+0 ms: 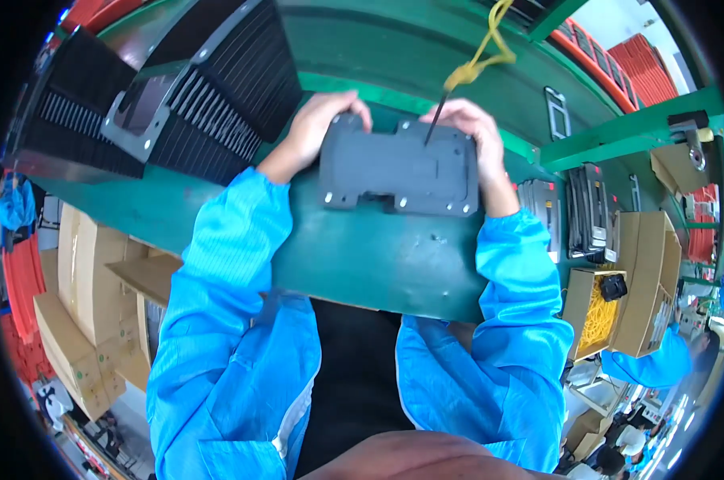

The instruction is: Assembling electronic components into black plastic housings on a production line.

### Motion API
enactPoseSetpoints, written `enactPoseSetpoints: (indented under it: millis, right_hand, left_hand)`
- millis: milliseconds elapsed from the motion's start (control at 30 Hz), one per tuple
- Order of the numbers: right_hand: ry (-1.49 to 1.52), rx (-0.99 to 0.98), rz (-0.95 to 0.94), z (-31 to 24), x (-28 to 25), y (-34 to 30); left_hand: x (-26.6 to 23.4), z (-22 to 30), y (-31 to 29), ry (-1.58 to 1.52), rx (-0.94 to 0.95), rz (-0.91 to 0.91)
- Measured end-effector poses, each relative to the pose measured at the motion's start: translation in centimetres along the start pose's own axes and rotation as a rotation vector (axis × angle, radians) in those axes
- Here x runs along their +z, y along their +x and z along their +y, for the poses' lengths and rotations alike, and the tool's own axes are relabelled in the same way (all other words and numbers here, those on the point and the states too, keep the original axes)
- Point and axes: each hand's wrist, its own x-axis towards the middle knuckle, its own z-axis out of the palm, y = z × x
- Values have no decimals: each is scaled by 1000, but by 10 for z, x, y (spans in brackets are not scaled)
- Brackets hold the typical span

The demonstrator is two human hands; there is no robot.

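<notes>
A flat black plastic housing (394, 172), with notched edges and small bright metal spots near its corners, is held between my hands over the green bench. My left hand (318, 128) is closed around its far left corner, fingers curled over the far edge. Around the far right corner and right side my right hand (476, 132) is closed; some of its fingertips are hidden behind the housing. A yellow cord (464, 74) hangs from above. From it a thin dark rod (436, 118) passes in front of my right fingers, its tip over the housing; I cannot tell whether it touches.
Tall stacks of black slotted panels (238, 76) stand at the left of the green bench (362, 264). On the right are stacked dark flat parts (590, 208), an open carton of yellow cords (598, 324) and a green metal rail (618, 138). Cardboard boxes (90, 280) stand lower left.
</notes>
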Motion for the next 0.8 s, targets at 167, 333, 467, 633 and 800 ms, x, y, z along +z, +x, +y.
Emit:
enactPoseSetpoints:
  millis: [167,333,467,633,800]
  right_hand:
    - [116,0,10,9,12,-12]
    - [169,40,40,16,8,-17]
    - [142,99,47,12,12,-12]
    - [165,133,112,12,10,-11]
    - [103,128,76,16,8,-10]
  left_hand:
    - [12,-6,-23,52,209,-23]
    - [16,-7,-22,92,252,-47]
    - [12,-10,-21,101,266,-34]
    - [11,-8,-18,80,193,-29]
    - [6,-7,-19,110,172,-57]
